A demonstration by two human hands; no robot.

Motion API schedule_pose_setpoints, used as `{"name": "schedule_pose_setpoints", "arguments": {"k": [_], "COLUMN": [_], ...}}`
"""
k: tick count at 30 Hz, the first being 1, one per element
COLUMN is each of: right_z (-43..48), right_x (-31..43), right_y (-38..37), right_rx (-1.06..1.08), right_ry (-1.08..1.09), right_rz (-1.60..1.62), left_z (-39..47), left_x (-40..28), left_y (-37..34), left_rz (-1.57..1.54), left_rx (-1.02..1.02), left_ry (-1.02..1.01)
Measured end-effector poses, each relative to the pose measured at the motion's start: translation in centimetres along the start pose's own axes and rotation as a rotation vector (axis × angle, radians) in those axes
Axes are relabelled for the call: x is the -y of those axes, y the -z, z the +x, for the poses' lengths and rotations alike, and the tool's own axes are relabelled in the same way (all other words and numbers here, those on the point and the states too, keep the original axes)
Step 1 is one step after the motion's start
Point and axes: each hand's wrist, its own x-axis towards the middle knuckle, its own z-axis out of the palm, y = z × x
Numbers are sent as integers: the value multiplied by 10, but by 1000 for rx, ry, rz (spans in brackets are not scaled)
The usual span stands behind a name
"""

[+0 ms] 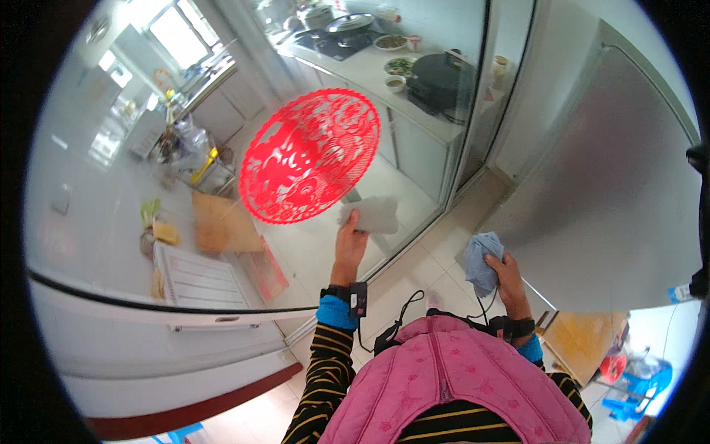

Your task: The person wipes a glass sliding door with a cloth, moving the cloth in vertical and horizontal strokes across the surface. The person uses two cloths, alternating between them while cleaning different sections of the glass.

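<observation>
My left hand [351, 241] holds a pale grey cloth [375, 215] flat against a glass sliding door [310, 261], just below the lower right edge of a round red paper-cut decoration [310, 155] on the pane. On the right, my right hand [506, 272] grips a crumpled blue cloth [483, 261] in front of the tall grey metallic panel of an appliance. Both wrists wear black straps with cables; the left one carries a small black box.
Behind the glass are a counter [427, 116] with dishes and a black electric pan [441, 80], and a cluttered rack. The grey panel [610, 194] rises at right. A wooden table [582, 338] and blue plastic stool [638, 388] stand lower right.
</observation>
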Motion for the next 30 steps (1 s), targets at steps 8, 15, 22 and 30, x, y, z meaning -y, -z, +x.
{"name": "schedule_pose_setpoints", "arguments": {"k": [8,15,22,30], "right_z": [4,-1,-15,-23], "right_x": [0,5,6,7], "right_y": [-5,5,19,24], "right_rx": [42,-3,-82,-166], "right_ry": [4,33,54,84], "right_rz": [15,28,35,67], "left_z": [-22,1,44,62], "left_x": [16,52,59,18], "left_y": [72,111,57,-31], "left_rz": [44,55,-206,-101], "left_rx": [-166,-66,-153,191], "left_ry": [19,40,158,129]}}
